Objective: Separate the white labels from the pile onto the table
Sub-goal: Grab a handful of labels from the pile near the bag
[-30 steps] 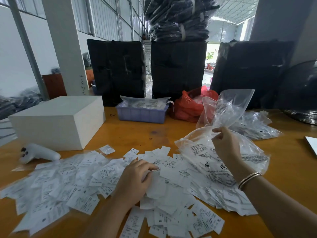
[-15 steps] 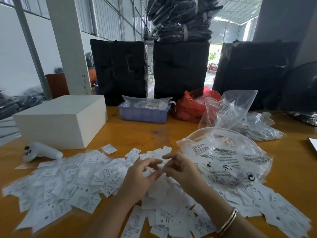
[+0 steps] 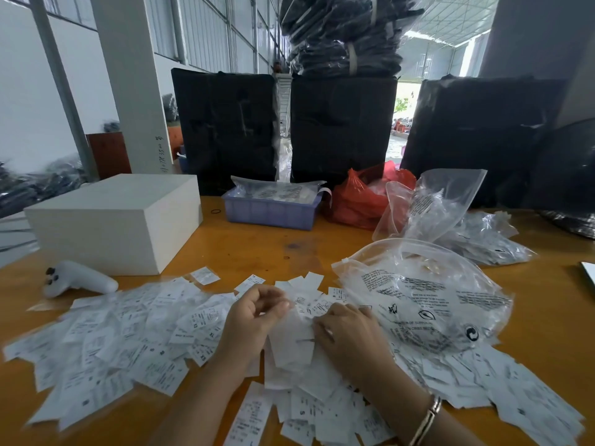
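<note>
From my remote feed: both hands meet over a pile of white labels (image 3: 135,336) on the orange table (image 3: 257,249); the left hand (image 3: 254,320) curls its fingers, the right hand (image 3: 351,339) pinches labels (wrist bracelet visible) beside a clear printed bag (image 3: 428,304). A white box (image 3: 116,220) sits behind.

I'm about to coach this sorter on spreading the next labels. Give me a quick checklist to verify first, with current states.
1. Left hand on the labels: ok, fingers curled at the pile.
2. Right hand on labels: ok, resting on them.
3. Single label pinched: cannot tell, blurred.
4. Bare table for spreading: ok, beyond the pile.
5. Clear bag off the labels: not ok, it covers some.
</note>
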### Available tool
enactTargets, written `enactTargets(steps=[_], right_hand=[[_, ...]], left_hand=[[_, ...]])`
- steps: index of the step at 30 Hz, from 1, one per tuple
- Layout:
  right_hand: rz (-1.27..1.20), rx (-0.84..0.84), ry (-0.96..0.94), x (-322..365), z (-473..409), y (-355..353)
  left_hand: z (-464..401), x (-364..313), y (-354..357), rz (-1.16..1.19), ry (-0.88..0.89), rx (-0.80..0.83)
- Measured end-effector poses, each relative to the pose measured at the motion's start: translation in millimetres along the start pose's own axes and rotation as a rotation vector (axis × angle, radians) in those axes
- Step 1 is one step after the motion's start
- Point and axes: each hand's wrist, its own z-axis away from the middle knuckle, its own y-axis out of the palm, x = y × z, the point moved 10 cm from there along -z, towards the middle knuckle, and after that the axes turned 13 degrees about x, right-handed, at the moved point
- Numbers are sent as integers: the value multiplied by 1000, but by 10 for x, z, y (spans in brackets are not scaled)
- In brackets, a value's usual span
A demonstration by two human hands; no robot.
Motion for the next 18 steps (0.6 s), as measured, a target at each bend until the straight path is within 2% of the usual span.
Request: enactTargets(steps=[3, 7, 9, 14, 18], right_hand=[[-64, -31, 47, -55, 23, -25], [-647, -67, 196, -360, 55, -11], [-840, -36, 243, -453, 64, 50], [-1253, -95, 204, -523, 106, 53], [-1396, -149, 153, -476, 123, 26]], left_hand=[[-1, 18, -47, -25, -11, -31], [-7, 26, -94, -41, -12, -71], [-7, 18, -85, -49, -7, -66], [-16, -21, 4, -100, 32, 5], [1, -52, 90, -141, 63, 61]])
